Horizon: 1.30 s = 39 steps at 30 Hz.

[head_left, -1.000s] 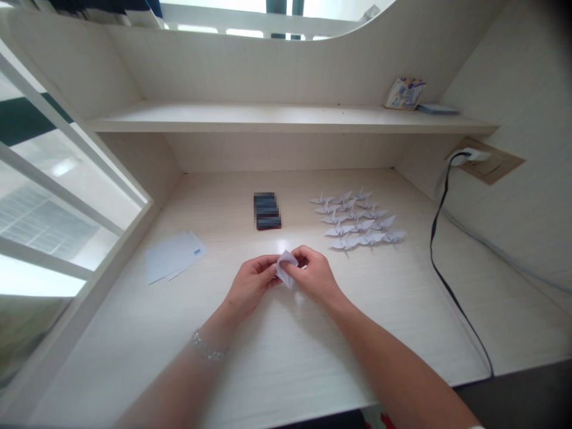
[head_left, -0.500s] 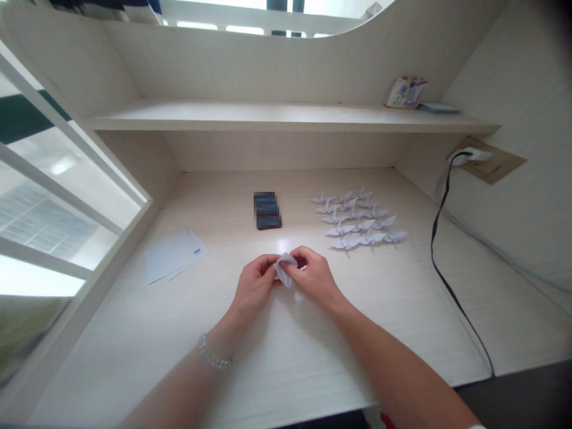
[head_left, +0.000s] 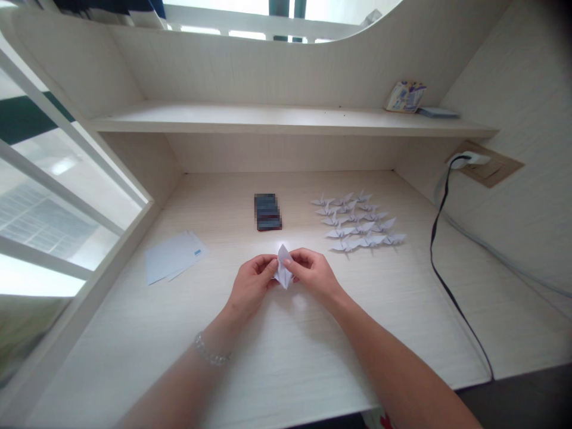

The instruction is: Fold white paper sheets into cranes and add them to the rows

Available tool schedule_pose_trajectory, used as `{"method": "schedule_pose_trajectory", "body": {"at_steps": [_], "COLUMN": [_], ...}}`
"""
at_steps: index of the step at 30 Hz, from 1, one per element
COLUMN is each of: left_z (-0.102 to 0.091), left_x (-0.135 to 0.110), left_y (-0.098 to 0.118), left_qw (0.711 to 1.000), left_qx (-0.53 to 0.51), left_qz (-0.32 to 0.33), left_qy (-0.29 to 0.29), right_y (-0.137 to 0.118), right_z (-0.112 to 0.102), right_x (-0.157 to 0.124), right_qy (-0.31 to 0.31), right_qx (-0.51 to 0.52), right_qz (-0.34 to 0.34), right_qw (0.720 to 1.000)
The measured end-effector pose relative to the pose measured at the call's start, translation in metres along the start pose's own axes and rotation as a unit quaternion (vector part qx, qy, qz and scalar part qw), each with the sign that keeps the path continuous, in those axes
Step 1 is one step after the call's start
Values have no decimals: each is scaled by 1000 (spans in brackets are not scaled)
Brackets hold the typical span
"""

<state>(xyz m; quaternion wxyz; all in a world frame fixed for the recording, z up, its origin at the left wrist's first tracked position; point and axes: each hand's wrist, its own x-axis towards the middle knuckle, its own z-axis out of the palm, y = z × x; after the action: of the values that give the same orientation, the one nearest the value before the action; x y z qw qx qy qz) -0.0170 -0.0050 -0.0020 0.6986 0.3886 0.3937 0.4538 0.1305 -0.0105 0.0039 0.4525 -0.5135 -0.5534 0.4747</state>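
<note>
A small folded piece of white paper [head_left: 283,269] stands point-up between my two hands, just above the desk [head_left: 286,357]. My left hand [head_left: 250,286] pinches its left side, fingers closed; a bracelet is on that wrist. My right hand [head_left: 313,275] pinches its right side with thumb and forefinger. Several finished white paper cranes [head_left: 355,221] lie in rows on the desk beyond my right hand.
A dark phone-like object [head_left: 267,211] lies behind the hands. Loose white paper sheets [head_left: 173,256] lie at the left. A black cable [head_left: 440,238] runs from a wall socket [head_left: 473,159] down over the desk's right side. A shelf [head_left: 286,119] above holds a small packet [head_left: 406,95].
The paper has been folded flatter and now stands as a narrow point between the fingertips. Both hands stayed in about the same place.
</note>
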Motion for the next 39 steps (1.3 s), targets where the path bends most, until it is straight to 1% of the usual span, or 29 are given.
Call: {"method": "schedule_pose_trajectory", "body": {"at_steps": [2, 4, 9, 15, 20, 24, 29, 35, 39], "left_z": [-1, -2, -5, -8, -10, -10, -8, -9, -8], "left_x": [1, 1, 1, 3, 5, 4, 1, 1, 1], "left_y": [0, 0, -1, -4, -6, -6, -2, -1, -1], "left_qw": [1000, 1000, 999, 995, 992, 992, 996, 996, 998], "left_qx": [5, 14, 47, 93, 118, 119, 89, 89, 63], "left_qz": [6, 13, 16, 25, 33, 39, 20, 18, 9], "left_qy": [5, 0, -10, 24, 31, 33, 15, 19, 14], "right_y": [1, 2, 1, 1, 1, 2, 3, 3, 2], "right_z": [-1, -1, -1, 1, 2, 2, 3, 3, 4], "right_x": [1, 2, 1, 0, 0, 0, 0, -1, -2], "right_qy": [-15, -15, -14, -17, -16, -13, -11, -14, -20], "right_qx": [47, 60, 56, 49, 37, 33, 44, 56, 60], "right_qz": [19, 22, 27, 32, 26, 20, 29, 30, 31], "right_qw": [999, 998, 998, 998, 999, 999, 999, 998, 998]}}
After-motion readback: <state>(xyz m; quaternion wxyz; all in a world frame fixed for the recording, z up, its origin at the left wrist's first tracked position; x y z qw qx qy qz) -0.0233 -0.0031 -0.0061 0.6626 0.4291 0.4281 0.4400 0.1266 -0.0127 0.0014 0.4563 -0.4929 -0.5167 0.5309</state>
